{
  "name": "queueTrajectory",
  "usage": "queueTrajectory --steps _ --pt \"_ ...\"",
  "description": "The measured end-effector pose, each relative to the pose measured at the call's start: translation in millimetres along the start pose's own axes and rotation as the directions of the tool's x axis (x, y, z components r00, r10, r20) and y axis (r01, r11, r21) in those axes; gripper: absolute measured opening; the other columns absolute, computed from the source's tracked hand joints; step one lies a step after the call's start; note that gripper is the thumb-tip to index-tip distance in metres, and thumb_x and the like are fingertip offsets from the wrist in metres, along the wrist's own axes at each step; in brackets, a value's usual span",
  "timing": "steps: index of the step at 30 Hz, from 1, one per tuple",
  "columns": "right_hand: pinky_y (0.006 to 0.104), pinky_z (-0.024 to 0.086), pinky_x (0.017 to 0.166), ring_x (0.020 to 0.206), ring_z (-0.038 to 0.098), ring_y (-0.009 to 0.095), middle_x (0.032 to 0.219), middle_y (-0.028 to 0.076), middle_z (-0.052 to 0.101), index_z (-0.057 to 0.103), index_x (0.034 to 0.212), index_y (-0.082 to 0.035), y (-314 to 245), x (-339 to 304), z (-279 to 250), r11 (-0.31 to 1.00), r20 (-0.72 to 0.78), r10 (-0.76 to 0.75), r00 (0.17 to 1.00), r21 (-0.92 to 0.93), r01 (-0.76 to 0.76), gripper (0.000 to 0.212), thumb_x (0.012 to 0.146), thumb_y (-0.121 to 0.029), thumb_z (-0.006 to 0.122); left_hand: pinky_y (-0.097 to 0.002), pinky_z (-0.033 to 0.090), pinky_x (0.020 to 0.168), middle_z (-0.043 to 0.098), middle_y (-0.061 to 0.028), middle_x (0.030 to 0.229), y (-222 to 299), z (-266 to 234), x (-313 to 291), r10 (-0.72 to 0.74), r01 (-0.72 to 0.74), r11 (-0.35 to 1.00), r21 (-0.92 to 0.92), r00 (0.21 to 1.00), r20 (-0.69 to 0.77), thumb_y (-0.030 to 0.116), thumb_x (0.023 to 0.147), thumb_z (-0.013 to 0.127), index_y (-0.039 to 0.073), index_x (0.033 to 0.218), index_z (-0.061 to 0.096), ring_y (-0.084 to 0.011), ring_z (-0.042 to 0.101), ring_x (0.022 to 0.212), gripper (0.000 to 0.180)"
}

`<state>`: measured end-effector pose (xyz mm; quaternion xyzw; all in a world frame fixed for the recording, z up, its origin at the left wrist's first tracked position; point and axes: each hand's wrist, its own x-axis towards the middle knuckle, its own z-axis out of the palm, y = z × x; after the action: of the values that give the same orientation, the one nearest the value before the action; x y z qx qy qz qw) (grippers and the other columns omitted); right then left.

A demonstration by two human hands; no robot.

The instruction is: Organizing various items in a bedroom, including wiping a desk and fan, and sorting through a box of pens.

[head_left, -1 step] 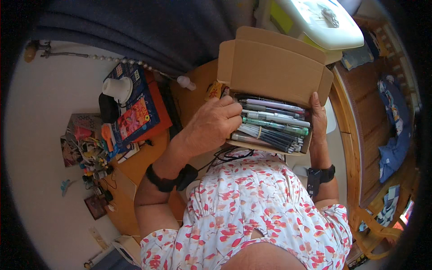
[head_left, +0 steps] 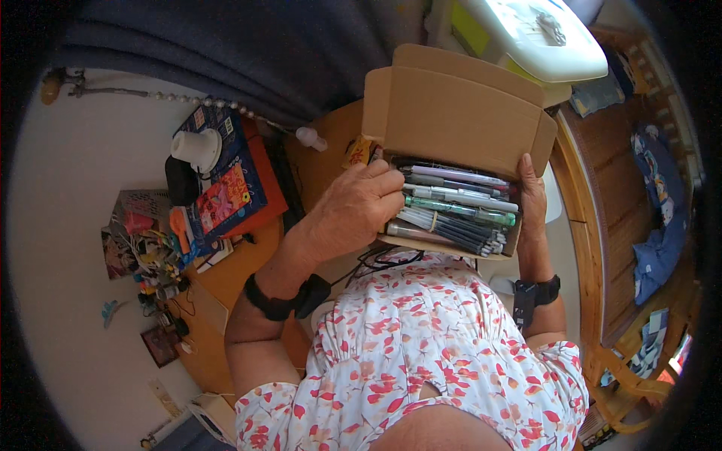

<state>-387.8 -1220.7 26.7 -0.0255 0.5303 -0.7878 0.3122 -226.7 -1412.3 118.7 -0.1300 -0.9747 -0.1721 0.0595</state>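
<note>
A brown cardboard box [head_left: 465, 101] is held up in front of my body with its lid raised. Inside lie several pens [head_left: 459, 193], among them a translucent green pen [head_left: 470, 210]. A bundle of thin refills [head_left: 451, 229] with dark ends, banded together, lies along the near side. My left hand [head_left: 362, 201] is closed at the box's left end, its curled fingers hiding that edge and the pens' ends. Around the right end, my right hand [head_left: 532, 199] grips the box, thumb up along the side; its other fingers are mostly hidden.
A white lidded bin [head_left: 545, 45] stands beyond the box. To the left, a wooden desk [head_left: 256, 263] carries a blue box [head_left: 242, 158], a white cone-shaped thing [head_left: 197, 149] and small clutter. A dark curtain [head_left: 248, 52] hangs behind; a wooden bed frame [head_left: 590, 248] is at right.
</note>
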Motion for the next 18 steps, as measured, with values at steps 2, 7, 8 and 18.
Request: queueTrajectory --steps 2,7,8,18 --pt "0.0205 0.047 0.056 0.067 0.056 0.013 0.079 0.011 0.057 0.049 0.095 0.004 2 0 -4 0.999 0.0 0.005 1.0 -0.035 -0.005 0.049 0.076 -0.041 0.05 -0.0316 0.037 0.058 0.044 -0.0097 0.071 -3 0 -1 -0.021 0.014 0.998 -0.063 0.994 -0.11 0.004 0.063 0.054 0.001 0.07 0.049 -0.0233 0.044 0.069 0.009" --pt "0.02 0.047 0.054 0.068 0.056 0.013 0.079 0.011 0.056 0.047 0.097 0.003 -1 -1 -1 1.0 0.012 0.01 1.0 -0.022 -0.01 0.052 0.075 -0.044 0.051 -0.0259 0.035 0.057 0.042 -0.0073 0.068 -4 -4 -4 -0.279 0.199 0.918 -0.342 0.938 -0.204 0.005 0.072 0.051 0.0 0.07 0.048 -0.0188 0.043 0.065 0.006" --pt "0.0198 0.047 0.054 0.068 0.056 0.013 0.079 0.012 0.056 0.047 0.097 0.003 -1 -2 0 1.0 0.0 -0.006 1.0 -0.012 0.006 0.052 0.075 -0.044 0.051 -0.0242 0.034 0.057 0.042 -0.0061 0.068 -4 -4 -6 -0.385 0.267 0.84 -0.472 0.907 -0.173 0.006 0.075 0.05 0.0 0.07 0.048 -0.0165 0.042 0.063 0.008" --pt "0.0196 0.047 0.055 0.068 0.056 0.012 0.081 0.01 0.056 0.045 0.1 0.001 -1 -1 0 0.999 -0.009 -0.013 1.0 -0.038 0.013 0.051 0.075 -0.044 0.051 -0.0185 0.033 0.054 0.046 0.0031 0.064 4 -4 -11 -0.699 0.386 0.252 -0.887 0.707 0.108 0.008 0.079 0.048 0.0 0.072 0.052 -0.0049 0.039 0.06 0.011"
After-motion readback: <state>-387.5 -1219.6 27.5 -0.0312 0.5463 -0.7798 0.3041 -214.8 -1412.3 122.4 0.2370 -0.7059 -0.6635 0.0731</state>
